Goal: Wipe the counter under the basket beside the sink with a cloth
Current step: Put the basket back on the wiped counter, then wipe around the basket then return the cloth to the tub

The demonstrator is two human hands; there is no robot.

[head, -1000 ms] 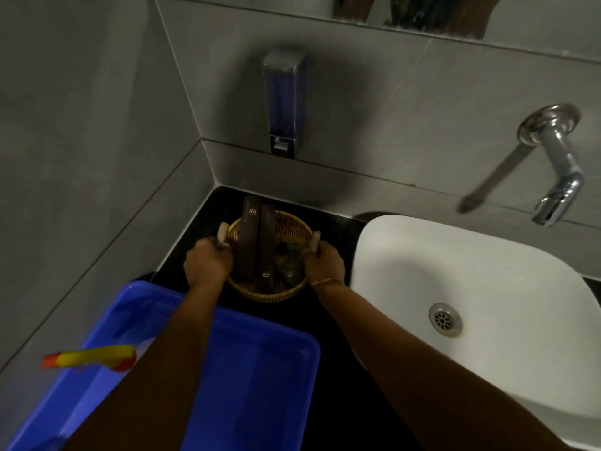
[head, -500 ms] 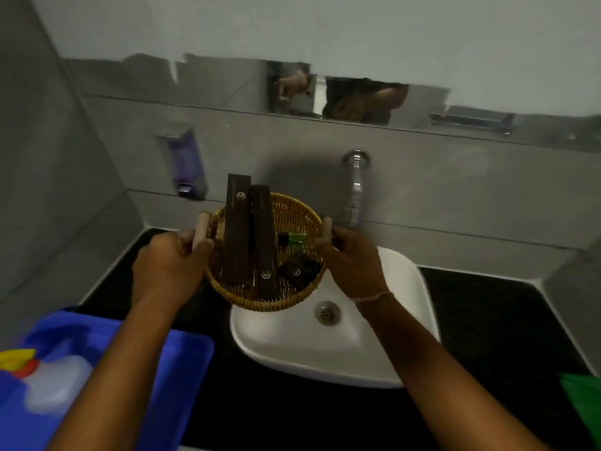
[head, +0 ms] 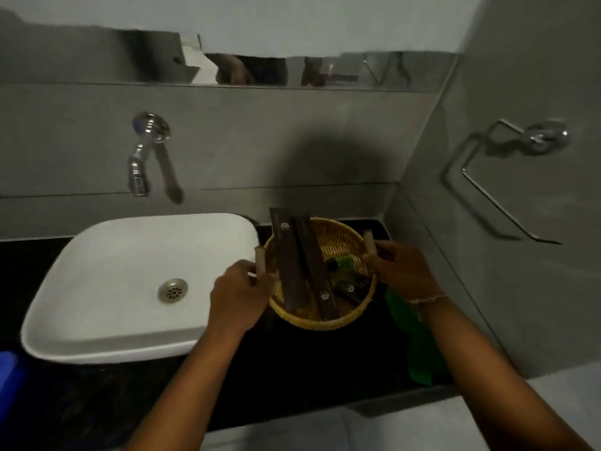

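We see the wicker basket [head: 320,275] to the right of the white sink [head: 143,284], over the black tabletop [head: 292,362], perhaps just touching it, with the left hand [head: 239,297] and right hand [head: 401,271] each closed around a side handle, and a green cloth [head: 419,346] beneath the right forearm.

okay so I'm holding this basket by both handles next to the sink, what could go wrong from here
The two tall dark boxes stick out past the basket rim, so a tilt could tip them out onto the counter or into the sink. The green cloth lies close under your right hand; setting the basket down there could trap its edge.
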